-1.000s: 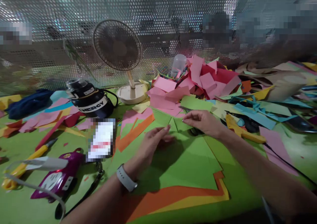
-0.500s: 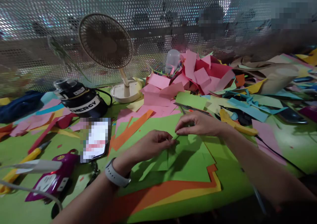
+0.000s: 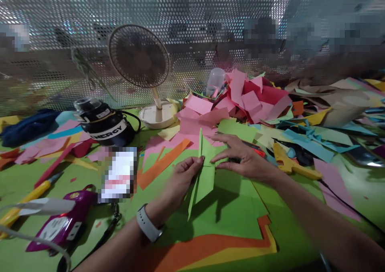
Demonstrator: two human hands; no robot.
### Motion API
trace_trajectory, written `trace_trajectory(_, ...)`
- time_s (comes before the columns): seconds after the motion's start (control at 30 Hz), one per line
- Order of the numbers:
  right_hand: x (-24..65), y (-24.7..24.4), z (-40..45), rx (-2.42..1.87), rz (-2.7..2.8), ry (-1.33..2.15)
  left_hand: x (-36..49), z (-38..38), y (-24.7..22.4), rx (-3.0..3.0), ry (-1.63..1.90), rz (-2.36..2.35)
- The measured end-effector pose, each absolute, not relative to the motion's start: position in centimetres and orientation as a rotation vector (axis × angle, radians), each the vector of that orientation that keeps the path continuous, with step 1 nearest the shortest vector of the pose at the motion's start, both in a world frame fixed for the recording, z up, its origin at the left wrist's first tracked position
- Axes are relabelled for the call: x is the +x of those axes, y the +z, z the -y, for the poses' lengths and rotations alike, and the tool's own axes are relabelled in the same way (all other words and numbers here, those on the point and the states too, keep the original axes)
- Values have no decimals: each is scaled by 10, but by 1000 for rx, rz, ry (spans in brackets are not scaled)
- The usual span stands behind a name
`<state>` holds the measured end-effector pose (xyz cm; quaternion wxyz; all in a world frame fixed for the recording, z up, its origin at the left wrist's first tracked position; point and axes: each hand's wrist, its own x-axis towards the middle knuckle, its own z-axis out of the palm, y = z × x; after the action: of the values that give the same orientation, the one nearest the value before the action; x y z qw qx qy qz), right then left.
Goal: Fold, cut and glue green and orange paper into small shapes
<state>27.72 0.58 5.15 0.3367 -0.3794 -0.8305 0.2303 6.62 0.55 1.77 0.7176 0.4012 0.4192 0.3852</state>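
Left hand (image 3: 184, 176) pinches green paper (image 3: 206, 184); right hand (image 3: 244, 157), fingers spread, sits at its edge. Folds made; flaps not yet flat.

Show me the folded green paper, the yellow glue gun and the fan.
Folded green paper (image 3: 206, 181), head view: its lower panel.
Yellow glue gun (image 3: 288, 166), head view: its body.
Fan (image 3: 140, 59), head view: middle of its round grille.

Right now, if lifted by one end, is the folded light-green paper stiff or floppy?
The folded light-green paper is likely light, being thin sheet. Its creases probably stiffen it: no obvious sag beyond the left hand. Its thin edges may bend easily.
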Motion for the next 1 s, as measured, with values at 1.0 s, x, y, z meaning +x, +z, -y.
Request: trace_trajectory(1.0,266,45,1,-1101,1966,759,69,5,14,898,824,-926)
